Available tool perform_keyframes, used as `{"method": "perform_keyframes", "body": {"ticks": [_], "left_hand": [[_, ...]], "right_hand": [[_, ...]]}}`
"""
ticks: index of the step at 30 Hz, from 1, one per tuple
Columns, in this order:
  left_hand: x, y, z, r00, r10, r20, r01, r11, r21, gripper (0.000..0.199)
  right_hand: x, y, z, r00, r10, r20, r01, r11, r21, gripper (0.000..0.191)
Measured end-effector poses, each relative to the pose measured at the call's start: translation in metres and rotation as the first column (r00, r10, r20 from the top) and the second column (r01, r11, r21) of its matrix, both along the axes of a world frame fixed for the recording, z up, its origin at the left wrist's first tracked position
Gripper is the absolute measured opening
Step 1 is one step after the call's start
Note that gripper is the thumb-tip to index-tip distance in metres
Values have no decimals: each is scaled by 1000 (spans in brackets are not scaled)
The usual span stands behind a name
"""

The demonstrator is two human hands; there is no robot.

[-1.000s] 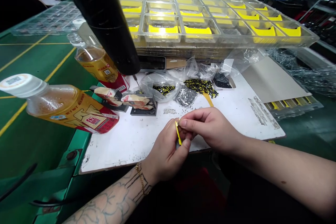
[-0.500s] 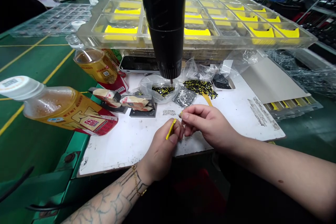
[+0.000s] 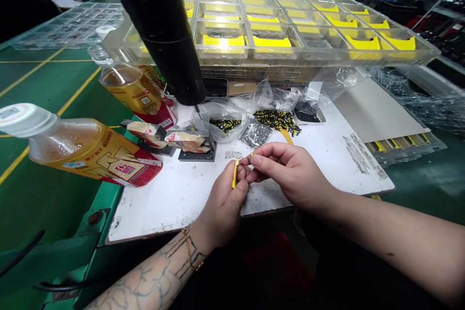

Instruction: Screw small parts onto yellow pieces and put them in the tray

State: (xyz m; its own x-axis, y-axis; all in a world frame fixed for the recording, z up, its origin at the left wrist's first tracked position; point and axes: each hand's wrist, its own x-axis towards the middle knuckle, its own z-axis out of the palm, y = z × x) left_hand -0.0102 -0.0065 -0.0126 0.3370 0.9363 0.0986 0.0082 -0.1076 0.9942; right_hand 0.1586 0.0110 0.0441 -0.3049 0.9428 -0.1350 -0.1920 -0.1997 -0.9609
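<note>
My left hand (image 3: 227, 201) grips a thin yellow strip (image 3: 235, 174) that stands up between thumb and fingers. Close against it on the right, my right hand (image 3: 281, 169) is closed in a pinch, with a tiny yellowish piece (image 3: 251, 155) at its fingertips. Both hands are over the front of the white board (image 3: 156, 210). Beyond them lie a clear bag (image 3: 236, 138) of black and yellow bits, a silvery heap (image 3: 256, 133) and a loose black and yellow pile (image 3: 278, 121). A black electric screwdriver (image 3: 170, 48) hangs above, its tip over the bag's left side.
Two drink bottles (image 3: 94, 150) lean at the left, beside dark blocks (image 3: 196, 152) with taped tops. A large clear tray (image 3: 218, 60) holding yellow parts spans the back. At the right are a grey sheet (image 3: 381, 106) and clear plastic wrap (image 3: 432, 106).
The hanging screwdriver has swung left. The yellow strip in my left hand is more upright, and my right fingertips have shifted slightly, showing the tiny piece more clearly.
</note>
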Motion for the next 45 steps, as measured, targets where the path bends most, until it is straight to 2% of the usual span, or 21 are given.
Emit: {"method": "perform_keyframes", "body": {"ticks": [10, 15, 22, 30, 39, 45], "left_hand": [[2, 2, -3, 999, 8, 51, -8, 1000, -17, 31], [-2, 2, -2, 993, -33, 112, 41, 997, -69, 28], [-4, 4, 0, 991, -17, 133, 24, 998, -56, 20], [-4, 4, 1, 990, -37, 133, 43, 998, -45, 20], [-4, 4, 0, 989, -46, 138, 49, 999, -23, 22], [-4, 3, 4, 997, -38, 68, 40, 999, -33, 17]], "right_hand": [[10, 4, 0, 995, 41, 90, -48, 996, 70, 12], [12, 4, -1, 954, 182, 239, -216, 969, 122, 15], [11, 4, -7, 975, 208, 82, -208, 978, -3, 16], [11, 4, -5, 956, 281, 79, -285, 958, 43, 17], [11, 3, -5, 956, 277, 93, -281, 959, 35, 18], [12, 3, -5, 957, 279, 77, -283, 958, 42, 18]]}}
